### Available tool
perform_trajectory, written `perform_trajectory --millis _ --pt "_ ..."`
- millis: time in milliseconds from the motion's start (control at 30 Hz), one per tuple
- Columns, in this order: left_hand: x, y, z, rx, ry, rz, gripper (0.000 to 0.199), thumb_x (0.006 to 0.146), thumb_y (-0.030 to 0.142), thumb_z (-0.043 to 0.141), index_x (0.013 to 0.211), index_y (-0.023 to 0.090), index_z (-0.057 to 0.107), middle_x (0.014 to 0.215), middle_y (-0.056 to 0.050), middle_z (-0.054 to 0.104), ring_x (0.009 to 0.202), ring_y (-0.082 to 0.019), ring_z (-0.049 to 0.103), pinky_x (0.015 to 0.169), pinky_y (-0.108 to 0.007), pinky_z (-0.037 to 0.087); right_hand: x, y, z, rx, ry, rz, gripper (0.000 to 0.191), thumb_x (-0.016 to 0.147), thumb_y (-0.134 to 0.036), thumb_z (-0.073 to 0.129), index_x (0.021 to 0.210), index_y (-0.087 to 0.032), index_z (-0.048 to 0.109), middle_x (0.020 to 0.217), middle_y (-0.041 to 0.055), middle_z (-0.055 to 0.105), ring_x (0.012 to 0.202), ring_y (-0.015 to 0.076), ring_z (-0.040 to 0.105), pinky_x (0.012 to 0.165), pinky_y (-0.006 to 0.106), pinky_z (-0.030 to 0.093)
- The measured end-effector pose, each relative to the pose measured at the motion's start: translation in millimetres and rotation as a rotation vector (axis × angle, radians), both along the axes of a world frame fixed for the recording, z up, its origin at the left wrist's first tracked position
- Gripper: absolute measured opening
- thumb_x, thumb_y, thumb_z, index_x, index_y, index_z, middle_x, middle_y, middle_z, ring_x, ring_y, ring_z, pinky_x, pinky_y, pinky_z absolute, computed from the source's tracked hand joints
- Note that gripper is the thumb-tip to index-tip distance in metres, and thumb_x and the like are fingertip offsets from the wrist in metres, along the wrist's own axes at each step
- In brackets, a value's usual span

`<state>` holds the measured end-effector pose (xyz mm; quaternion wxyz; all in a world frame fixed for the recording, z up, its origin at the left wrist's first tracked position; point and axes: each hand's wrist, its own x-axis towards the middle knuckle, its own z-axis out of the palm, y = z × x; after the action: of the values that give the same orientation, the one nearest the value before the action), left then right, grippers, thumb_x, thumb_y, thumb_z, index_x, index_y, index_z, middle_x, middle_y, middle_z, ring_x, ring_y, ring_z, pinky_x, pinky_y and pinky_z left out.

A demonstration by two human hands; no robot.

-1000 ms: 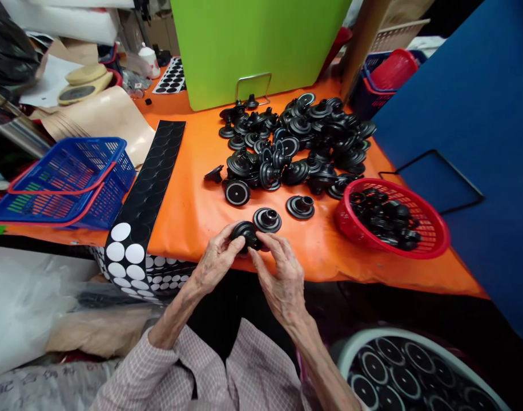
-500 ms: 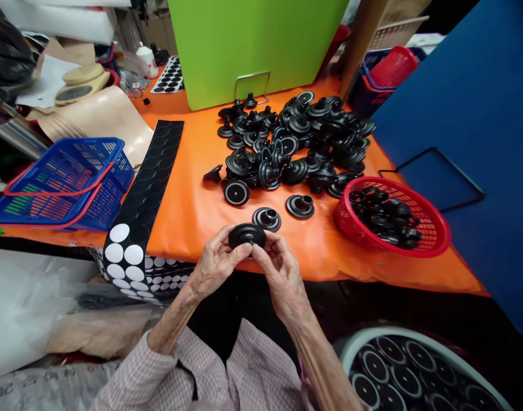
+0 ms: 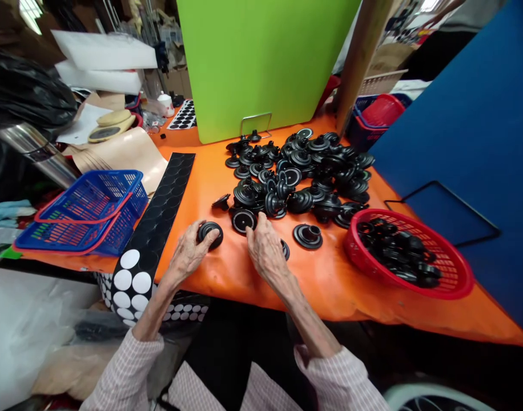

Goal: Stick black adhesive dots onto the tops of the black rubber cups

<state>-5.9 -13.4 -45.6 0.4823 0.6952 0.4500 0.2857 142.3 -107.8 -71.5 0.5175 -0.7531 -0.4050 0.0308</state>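
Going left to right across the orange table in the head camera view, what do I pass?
Blue basket, strip of black discs, left hand on black knob, right hand, black round part, red basket

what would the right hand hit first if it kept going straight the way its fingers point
Most likely the black moulded part with a pale ring on its upturned face, just ahead of the fingertips of the right hand. Depth is hard to judge, so they may already touch.

An orange-covered surface (image 3: 330,297) carries a loose heap of black flanged fittings (image 3: 300,202), a red plastic basket (image 3: 409,254) holding more of them, a blue plastic basket (image 3: 84,214) toward its left, and a long strip of black round stickers (image 3: 159,214) running over the front edge
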Motion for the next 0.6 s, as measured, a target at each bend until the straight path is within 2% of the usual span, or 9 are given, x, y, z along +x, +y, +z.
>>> perform_trajectory --millis 67,133,233,300,367,433,500,567,600 --pt "-0.2 0.6 0.2 0.325 0.163 0.074 0.044 0.077 0.038 0.068 0.115 0.018 0.061 0.116 -0.015 0.058 0.114 -0.034 0.052 0.102 -0.052 0.039 1.2 14.0 -4.1 0.004 0.053 -0.013 0.04 0.088 -0.05 0.046 0.11 -0.018 0.059 0.116 0.0204 0.062 0.114 0.0375 0.055 0.092 0.058 0.047" --pt "3.9 -7.4 -0.4 0.561 0.225 -0.004 0.04 0.081 0.028 0.061 0.119 0.016 0.059 0.118 -0.015 0.056 0.116 -0.033 0.05 0.104 -0.051 0.037 -2.1 18.9 1.3 -0.037 0.148 0.01 0.031 0.086 -0.047 0.051 0.099 -0.021 0.061 0.101 0.0165 0.066 0.105 0.0354 0.061 0.088 0.056 0.05" --pt "14.4 -25.8 -2.8 0.707 0.142 -0.279 0.042 0.083 0.018 0.054 0.125 0.016 0.056 0.128 -0.016 0.054 0.121 -0.03 0.048 0.106 -0.048 0.037 -12.7 6.7 25.4 -0.129 0.243 0.086 0.022 0.086 -0.043 0.053 0.083 -0.022 0.062 0.074 0.0062 0.068 0.076 0.0263 0.067 0.072 0.046 0.056" --pt "20.2 -36.9 -3.3 0.704 0.033 -0.342 0.039 0.084 0.018 0.053 0.123 0.018 0.059 0.13 -0.014 0.056 0.124 -0.029 0.048 0.109 -0.047 0.035 -17.3 -11.6 44.8 -0.158 0.241 0.149 0.028 0.089 -0.043 0.048 0.082 -0.022 0.063 0.064 0.0008 0.066 0.059 0.0193 0.064 0.06 0.036 0.056" --pt "22.6 -45.5 -1.7 0.532 -0.084 -0.31 0.034 0.086 0.023 0.054 0.119 0.021 0.062 0.122 -0.01 0.063 0.117 -0.026 0.055 0.107 -0.043 0.038 -11.1 -35.8 61.1 -0.166 0.207 0.207 0.032 0.091 -0.045 0.045 0.086 -0.021 0.065 0.069 0.0001 0.069 0.06 0.0168 0.064 0.058 0.031 0.055" --pt "21.4 -52.5 1.0 0.17 -0.192 -0.249 0.035 0.087 0.032 0.057 0.12 0.021 0.062 0.114 -0.008 0.067 0.107 -0.024 0.061 0.1 -0.039 0.045 12.3 -65.0 72.0 -0.156 0.133 0.168 0.03 0.091 -0.044 0.046 0.089 -0.021 0.066 0.083 0.0036 0.07 0.073 0.0187 0.066 0.068 0.032 0.055" --pt "18.3 -58.3 3.0 -0.264 -0.302 -0.18 0.043 0.083 0.041 0.062 0.12 0.019 0.061 0.109 -0.008 0.069 0.099 -0.023 0.065 0.087 -0.035 0.053 52.8 -94.3 75.8 -0.161 0.02 0.007 0.024 0.091 -0.035 0.046 0.094 -0.019 0.064 0.095 0.0086 0.068 0.089 0.0226 0.063 0.083 0.037 0.051" --pt "15.2 -62.6 3.1 -0.607 -0.402 -0.141 0.045 0.076 0.044 0.07 0.111 0.015 0.064 0.102 -0.009 0.07 0.09 -0.024 0.067 0.072 -0.033 0.058 101.3 -115.8 72.0 -0.353 -0.268 -0.219 0.024 0.09 -0.026 0.042 0.099 -0.018 0.063 0.103 0.0124 0.065 0.098 0.0252 0.06 0.09 0.04 0.046" --pt "14.1 -64.0 2.6 -0.719 -0.438 -0.124 0.043 0.073 0.042 0.074 0.104 0.014 0.066 0.099 -0.009 0.07 0.086 -0.024 0.068 0.067 -0.033 0.059 124.0 -122.2 67.8 -0.494 -0.33 -0.256 0.027 0.09 -0.021 0.039 0.101 -0.018 0.063 0.107 0.0132 0.065 0.103 0.026 0.058 0.093 0.041 0.044"
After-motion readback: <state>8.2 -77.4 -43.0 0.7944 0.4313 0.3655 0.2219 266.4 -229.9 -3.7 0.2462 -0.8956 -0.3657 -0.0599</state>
